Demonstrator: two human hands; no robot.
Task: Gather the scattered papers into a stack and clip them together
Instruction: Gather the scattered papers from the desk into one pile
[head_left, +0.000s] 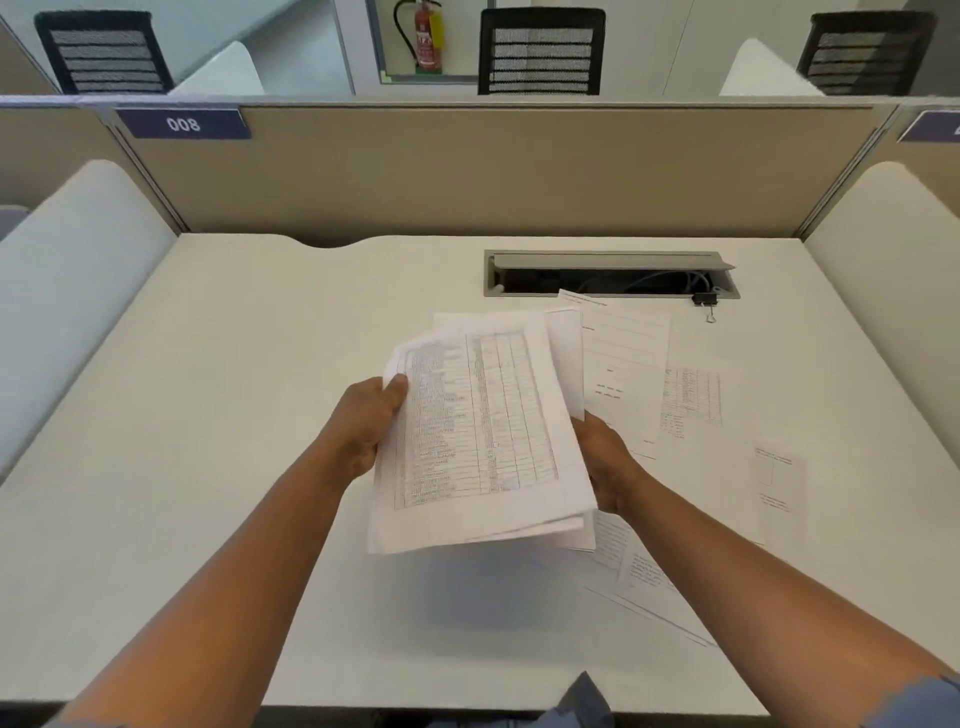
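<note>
A loose stack of white printed papers (478, 431) is held above the desk, its top sheet showing a table of rows and columns. My left hand (363, 426) grips its left edge with the thumb on top. My right hand (605, 462) holds the right edge from below, partly hidden by the sheets. Several more sheets lie flat on the desk to the right: one with sparse text (623, 364), one with a small table (693, 397), one near the right side (779, 483) and others by my right forearm (644, 577). A black binder clip (705, 301) lies beside the cable tray.
The white desk (208, 467) is boxed in by a tan back partition (467, 171) and rounded white side dividers (78, 270). An open cable tray (608, 275) with wires is set into the desk at the back right. Office chairs stand beyond the partition.
</note>
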